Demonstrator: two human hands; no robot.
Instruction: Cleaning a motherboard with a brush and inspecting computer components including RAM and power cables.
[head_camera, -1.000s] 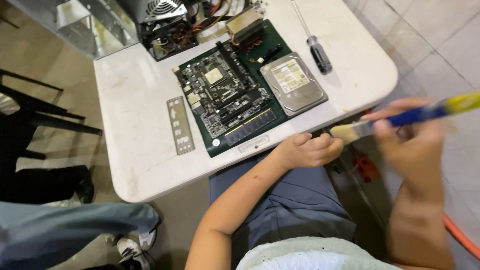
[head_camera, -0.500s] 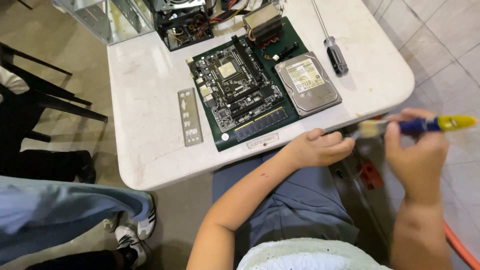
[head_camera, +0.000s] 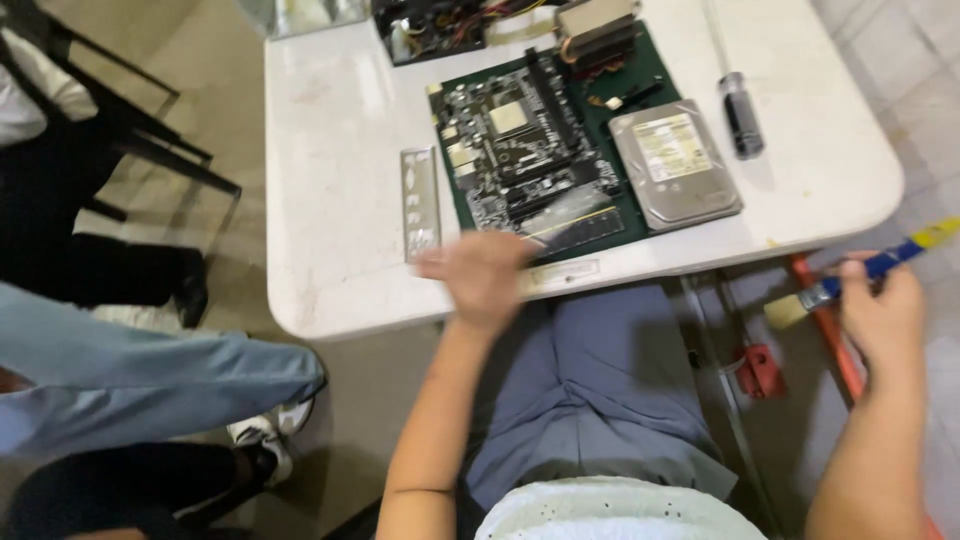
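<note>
The left hand (head_camera: 480, 275) has swung from the table edge up over the circuit board (head_camera: 530, 150) at twelve o'clock, blurred, fingers loose, holding nothing. The right hand (head_camera: 885, 320), at three o'clock off the table (head_camera: 330, 200), stays closed around the paintbrush (head_camera: 860, 275), now lower.

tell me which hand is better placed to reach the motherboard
Left. The left hand hovers over the table's near edge, just short of the motherboard. The right hand is off the table, holding a paintbrush.
</note>
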